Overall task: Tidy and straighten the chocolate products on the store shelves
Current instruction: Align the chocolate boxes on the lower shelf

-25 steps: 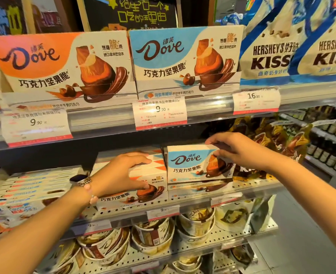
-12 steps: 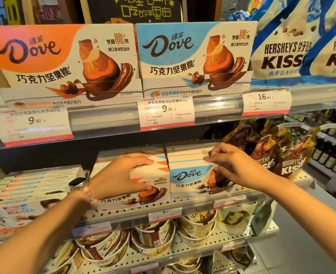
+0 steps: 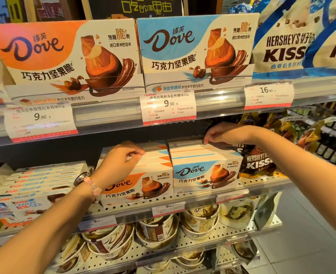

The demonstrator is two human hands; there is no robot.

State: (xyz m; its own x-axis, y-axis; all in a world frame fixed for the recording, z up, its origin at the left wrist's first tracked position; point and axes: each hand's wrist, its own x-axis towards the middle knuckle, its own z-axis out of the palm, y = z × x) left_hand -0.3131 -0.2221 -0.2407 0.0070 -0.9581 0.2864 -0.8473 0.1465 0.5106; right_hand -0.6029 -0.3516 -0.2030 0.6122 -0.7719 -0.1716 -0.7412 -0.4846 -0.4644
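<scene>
Head view: on the middle shelf (image 3: pixel 262 181), centre of frame, two rows of Dove boxes stand side by side. Left hand (image 3: pixel 119 165) rests on top of the orange boxes (image 3: pixel 143 184), fingers curled and pinching a box's top edge. Right hand (image 3: pixel 226 133) reaches over the blue boxes (image 3: pixel 204 175), fingertips curled down onto the top of a box far back in that row. Dark Kisses bags (image 3: pixel 260 161) sit just right of the blue boxes. Kinder boxes (image 3: pixel 30 186) lie at lower left.
</scene>
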